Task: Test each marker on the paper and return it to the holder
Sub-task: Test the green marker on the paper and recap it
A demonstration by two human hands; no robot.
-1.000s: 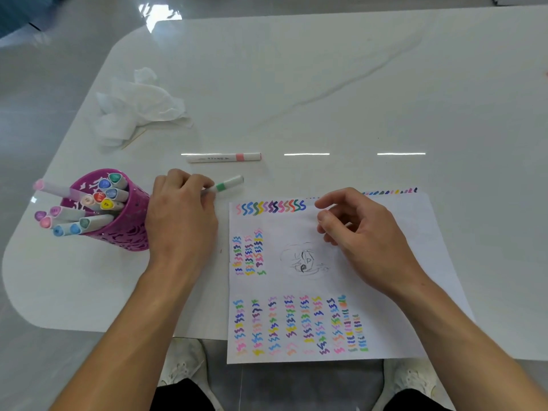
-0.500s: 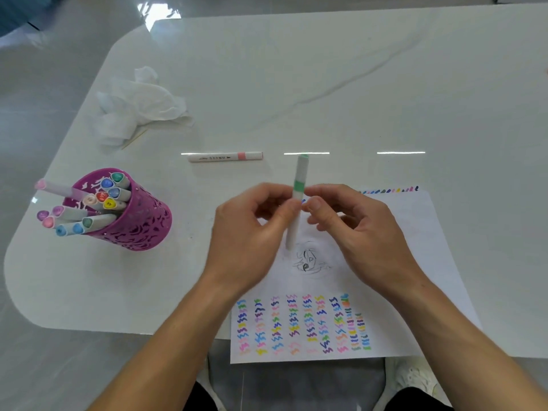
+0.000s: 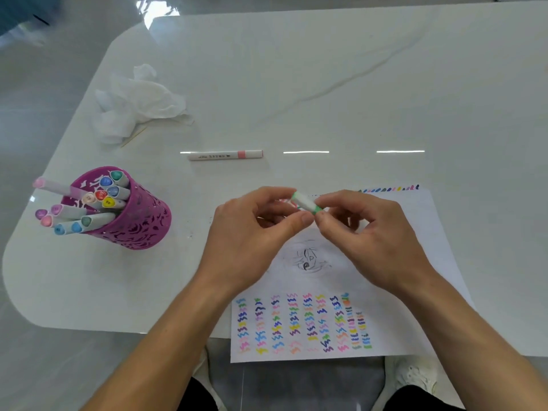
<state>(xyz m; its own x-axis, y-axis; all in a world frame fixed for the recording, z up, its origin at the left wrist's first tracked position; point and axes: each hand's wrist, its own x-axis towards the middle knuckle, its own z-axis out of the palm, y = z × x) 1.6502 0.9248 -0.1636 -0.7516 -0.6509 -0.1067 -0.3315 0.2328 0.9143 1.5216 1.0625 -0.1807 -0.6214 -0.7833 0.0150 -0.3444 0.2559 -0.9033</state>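
A white marker with green bands (image 3: 305, 202) is held above the paper (image 3: 415, 262), between both hands. My left hand (image 3: 255, 241) pinches it from the left with thumb and fingers, and my right hand (image 3: 364, 235) pinches its right end. Most of its barrel is hidden by my fingers. The paper carries rows of coloured squiggles and a small pencil sketch. At the left stands the purple cut-out holder (image 3: 133, 215) with several markers in it. A white marker with a pink band (image 3: 225, 155) lies on the table beyond my hands.
A crumpled white tissue (image 3: 136, 105) and a thin wooden stick (image 3: 133, 137) lie at the back left. The white table (image 3: 355, 69) has a rounded left corner, and its front edge runs just under the paper. My shoes show below.
My left hand carried the green marker from beside the holder to over the paper. Both hands now pinch it, and it has turned from upright to nearly level.
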